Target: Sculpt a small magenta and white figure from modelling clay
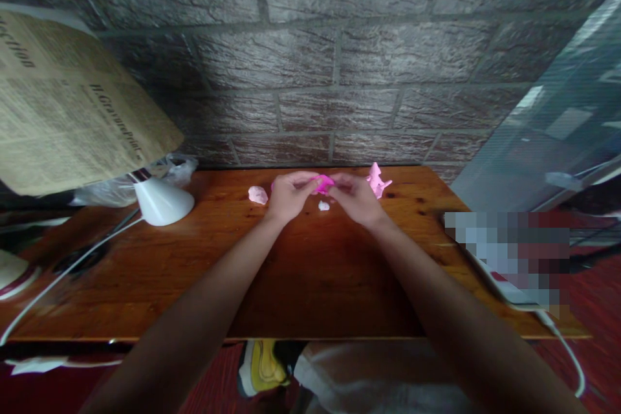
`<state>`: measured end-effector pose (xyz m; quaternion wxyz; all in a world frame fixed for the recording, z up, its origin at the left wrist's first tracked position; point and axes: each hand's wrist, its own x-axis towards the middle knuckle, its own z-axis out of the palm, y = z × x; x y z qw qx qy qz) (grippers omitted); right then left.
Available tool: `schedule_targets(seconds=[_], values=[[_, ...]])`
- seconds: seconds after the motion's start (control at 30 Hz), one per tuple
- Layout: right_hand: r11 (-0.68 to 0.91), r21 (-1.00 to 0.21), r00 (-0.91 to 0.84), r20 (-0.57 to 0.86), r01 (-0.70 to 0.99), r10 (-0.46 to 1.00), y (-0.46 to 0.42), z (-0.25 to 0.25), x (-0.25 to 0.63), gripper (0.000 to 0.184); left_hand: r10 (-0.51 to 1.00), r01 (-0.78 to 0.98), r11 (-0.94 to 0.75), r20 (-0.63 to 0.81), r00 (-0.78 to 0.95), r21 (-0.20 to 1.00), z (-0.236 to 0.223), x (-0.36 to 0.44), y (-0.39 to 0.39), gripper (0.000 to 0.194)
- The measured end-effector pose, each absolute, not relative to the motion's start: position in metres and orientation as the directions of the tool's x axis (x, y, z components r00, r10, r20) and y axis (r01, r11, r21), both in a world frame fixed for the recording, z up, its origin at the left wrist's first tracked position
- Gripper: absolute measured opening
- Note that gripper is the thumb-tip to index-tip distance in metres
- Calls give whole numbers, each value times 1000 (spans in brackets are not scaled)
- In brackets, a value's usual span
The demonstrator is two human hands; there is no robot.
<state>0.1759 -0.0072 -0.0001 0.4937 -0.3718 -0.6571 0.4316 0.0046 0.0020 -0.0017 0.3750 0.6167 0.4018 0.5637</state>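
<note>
Both my hands meet near the back of the wooden table, holding a bright pink lump of modelling clay (323, 184) between them. My left hand (291, 195) pinches its left side with thumb and fingers. On the other side, my right hand (356, 197) grips it with bent fingers. A small white lump (323, 206) lies on the wood just below the hands. To the left sits a pale pink lump (258, 195). Behind my right hand stands a light pink piece with pointed projections (376, 181), partly hidden by that hand.
The wooden table (320, 284) backs onto a grey brick wall (310, 65). At left stands a lamp with a white base (165, 202) and newsprint shade (72, 103), its white cable crossing the wood. A pixelated device (509, 265) with a cable lies at the right edge.
</note>
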Motion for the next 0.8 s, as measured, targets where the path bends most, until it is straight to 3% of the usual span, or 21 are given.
schedule_targets(seconds=[0.07, 0.2, 0.37, 0.47, 0.53, 0.6, 0.7, 0.8], values=[[317, -949, -215, 309, 3, 927, -7, 1, 175, 21, 968, -104, -250, 250, -16, 963, -3, 4, 7, 24], [252, -963, -151, 264, -100, 953, -8, 4, 174, 24, 990, -356, -57, 6, -142, 933, -4, -3, 17, 8], [202, -931, -21, 219, -304, 976, -6, 12, 183, 19, 902, -398, -170, -20, -432, 901, -1, -21, 30, 7], [165, -934, -1, 175, -316, 985, -7, 14, 184, 23, 861, -185, -326, 211, -462, 927, 3, -31, 31, 14], [104, -947, -35, 121, -304, 992, -9, 14, 182, 25, 841, 85, -412, 415, -346, 907, 5, -35, 27, 22], [51, -955, -50, 68, -292, 996, -11, 13, 179, 23, 812, 388, -451, 550, -196, 804, 6, -38, 21, 17], [-2, -952, -16, 3, -306, 1000, -13, 15, 176, 16, 830, 653, -407, 557, -27, 639, 5, -39, 15, 12], [-43, -942, 0, -46, -333, 999, -14, 19, 175, 12, 836, 732, -367, 549, -12, 575, 5, -39, 13, 16]])
